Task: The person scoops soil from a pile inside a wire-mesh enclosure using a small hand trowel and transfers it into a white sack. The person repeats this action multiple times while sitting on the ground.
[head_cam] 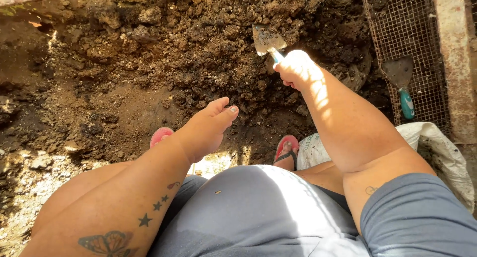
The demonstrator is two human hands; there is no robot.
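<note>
Closest to my lens sits the grey shirt [258, 212], filling the bottom of the view, with a grey sleeve [417, 217] over the upper right arm. From it my right hand [296, 68] reaches forward in bright sun, fingers wrapped tight round the pale blue handle of a small trowel [267, 40]. Only a sliver of that handle shows beyond the knuckles; the rest is hidden in the fist. Its blade is dull grey metal, smeared with dirt, pointing away from the hand and resting against the bank of clumpy brown soil [198, 48].

My left hand [211, 125] hangs loose and empty, fingers half curled, thumb out, holding nothing, above the darker dug soil. Just below it a pink sandal [160, 136] peeks out, mostly covered by the forearm; a second sandal [286, 148] sits below the right hand, its heel end cut off behind my body.

Right of the gripping hand, a rusty wire mesh screen [407, 33] leans by a rusty metal post [454, 53]. A second trowel [401, 78] with a teal handle lies on the mesh, well apart from both hands. Beneath the right forearm lies a white woven sack [437, 147], speckled dark, crumpled; whatever printing it carries is too small to make out, and the arm hides its middle.
</note>
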